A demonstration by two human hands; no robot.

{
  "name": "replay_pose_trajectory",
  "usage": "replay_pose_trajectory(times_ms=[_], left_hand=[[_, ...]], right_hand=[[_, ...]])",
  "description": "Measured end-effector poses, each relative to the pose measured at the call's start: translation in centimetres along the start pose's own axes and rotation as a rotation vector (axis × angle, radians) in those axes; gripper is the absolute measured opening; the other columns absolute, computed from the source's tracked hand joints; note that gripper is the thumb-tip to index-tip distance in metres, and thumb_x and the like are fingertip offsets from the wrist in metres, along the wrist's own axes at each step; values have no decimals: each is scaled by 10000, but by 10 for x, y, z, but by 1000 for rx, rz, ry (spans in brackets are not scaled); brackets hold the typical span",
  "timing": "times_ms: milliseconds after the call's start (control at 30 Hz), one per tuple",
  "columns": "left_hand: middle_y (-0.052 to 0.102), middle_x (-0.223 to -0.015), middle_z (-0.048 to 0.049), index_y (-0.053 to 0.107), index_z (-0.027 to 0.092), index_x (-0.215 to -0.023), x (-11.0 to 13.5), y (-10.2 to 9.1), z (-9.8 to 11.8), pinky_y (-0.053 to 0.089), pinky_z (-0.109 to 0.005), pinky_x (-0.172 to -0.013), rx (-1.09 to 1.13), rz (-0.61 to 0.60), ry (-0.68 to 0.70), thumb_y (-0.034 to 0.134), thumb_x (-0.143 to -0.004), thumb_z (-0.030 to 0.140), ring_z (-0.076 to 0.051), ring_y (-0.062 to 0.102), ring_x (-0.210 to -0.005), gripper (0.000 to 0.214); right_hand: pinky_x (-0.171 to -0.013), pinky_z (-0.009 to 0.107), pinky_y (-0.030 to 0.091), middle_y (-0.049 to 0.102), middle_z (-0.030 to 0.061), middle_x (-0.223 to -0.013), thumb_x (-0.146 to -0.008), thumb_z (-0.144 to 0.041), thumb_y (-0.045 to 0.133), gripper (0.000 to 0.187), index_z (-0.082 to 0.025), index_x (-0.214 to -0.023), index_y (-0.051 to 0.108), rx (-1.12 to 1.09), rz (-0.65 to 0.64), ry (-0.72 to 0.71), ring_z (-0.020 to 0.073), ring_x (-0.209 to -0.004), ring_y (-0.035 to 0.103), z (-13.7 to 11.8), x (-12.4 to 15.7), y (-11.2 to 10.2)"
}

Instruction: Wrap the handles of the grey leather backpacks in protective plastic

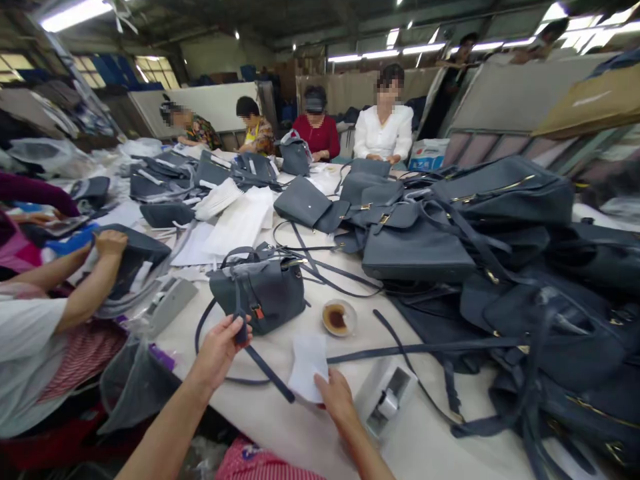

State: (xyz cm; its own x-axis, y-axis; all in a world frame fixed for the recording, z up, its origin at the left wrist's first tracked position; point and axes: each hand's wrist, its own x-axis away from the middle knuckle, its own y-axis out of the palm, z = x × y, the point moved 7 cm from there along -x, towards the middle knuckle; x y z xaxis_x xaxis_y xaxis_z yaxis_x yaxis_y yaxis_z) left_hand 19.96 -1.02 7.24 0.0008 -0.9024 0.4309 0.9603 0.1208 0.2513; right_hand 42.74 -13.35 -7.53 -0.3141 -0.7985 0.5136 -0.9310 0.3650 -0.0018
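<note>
My left hand (223,353) is closed on a dark strap (241,327) that hangs at the front of a dark blue-grey handbag (275,297). The bag stands on the pale table, with an orange-red tag (258,311) on its front. Between the thumb and fingers of my right hand (336,395) is a sheet of white paper (307,363), held just right of the bag. A loose strap end (273,373) lies between my two hands. Beyond the paper sits a small dish of brown liquid (339,317).
A tape dispenser (387,403) stands right of my right hand, and another grey dispenser (173,303) stands left. Dark bags (420,247) pile up on the right, straps trailing across the table. White papers (240,220) lie behind my bag. A co-worker's arm (95,280) is at left; several people sit opposite.
</note>
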Motion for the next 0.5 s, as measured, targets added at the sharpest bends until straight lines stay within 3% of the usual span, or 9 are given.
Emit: replay_pose_trajectory(times_ms=[100, 200, 267, 400, 500], left_hand=[[683, -644, -35, 716, 113, -816, -10, -5, -4, 495, -227, -587, -39, -89, -49, 839, -623, 308, -126, 610, -586, 300], [679, -645, -27, 723, 134, -816, -17, -7, -8, 472, -235, -591, -69, -151, -109, 856, -580, 398, -130, 599, -597, 379], [681, -651, -26, 726, 141, -815, -21, -7, -11, 462, -234, -591, -76, -181, -160, 862, -555, 445, -128, 593, -601, 422], [679, -644, -26, 732, 146, -800, -26, -6, -14, 456, -237, -596, -80, -242, -231, 868, -533, 475, -130, 590, -604, 445], [676, -637, -26, 733, 149, -795, -31, -9, -14, 453, -239, -596, -65, -233, -240, 866, -538, 472, -131, 586, -603, 434]], right_hand=[[-1025, 487, 343, 601, 187, -1216, -743, -313, 612, 570, -163, -1291, 570, 269, 192, -73, 403, -1219, 479, 7, -2, -3], [-953, 450, 400, 573, 184, -1220, -871, -217, 435, 472, -187, -1328, 547, 807, 259, -305, 348, -1116, 543, -6, 3, 13], [-869, 399, 444, 597, 154, -1167, -899, -188, 405, 442, -230, -1309, 566, 1052, 261, -398, 298, -1008, 585, -10, -1, 31], [-781, 375, 437, 615, 153, -1063, -922, -223, 441, 384, -205, -1277, 587, 1163, 343, -359, 277, -913, 582, -12, -29, 45], [-706, 335, 407, 624, 114, -932, -919, -208, 467, 281, -209, -1123, 661, 1234, 373, -340, 244, -836, 580, -13, -47, 46]])
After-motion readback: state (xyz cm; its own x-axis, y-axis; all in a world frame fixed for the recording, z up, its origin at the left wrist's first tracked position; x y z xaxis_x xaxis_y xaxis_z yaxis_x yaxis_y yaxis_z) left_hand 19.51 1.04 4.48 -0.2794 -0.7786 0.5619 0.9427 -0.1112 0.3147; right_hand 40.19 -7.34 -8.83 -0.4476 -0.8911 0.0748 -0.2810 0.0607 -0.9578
